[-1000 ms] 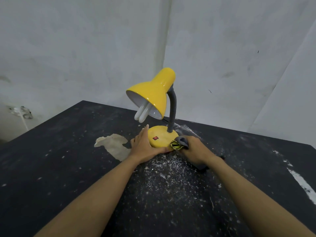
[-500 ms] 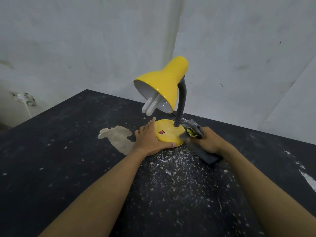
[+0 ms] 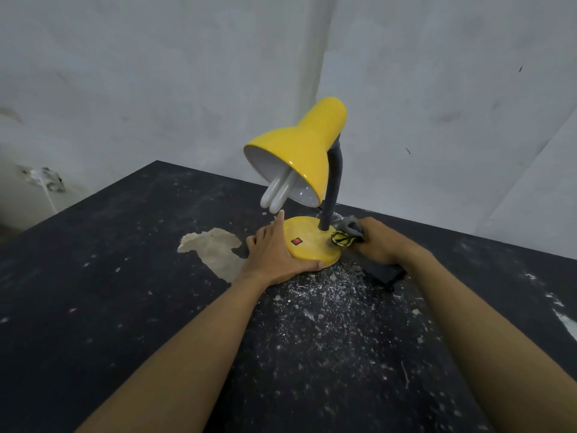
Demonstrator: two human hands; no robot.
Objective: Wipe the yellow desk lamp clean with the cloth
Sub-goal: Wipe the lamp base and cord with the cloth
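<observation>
In the head view, the yellow desk lamp point(image 3: 307, 189) stands upright near the far edge of the dark, dust-flecked table point(image 3: 93, 276), its gooseneck point(image 3: 333, 189) rising vertically from the back of the round base point(image 3: 312, 242). The left hand point(image 3: 274, 254) lies flat, fingers spread, against the base's left and near rim, bracing it. The right hand point(image 3: 379, 242), fingers curled tight around the grey cloth point(image 3: 349, 231), presses it on the base's right edge just beside the gooseneck foot, so this hand is nearer the unwiped stem above. Compared with 0.5 s ago, the cloth sits slightly further onto the base, while the left hand's brace is unchanged.
</observation>
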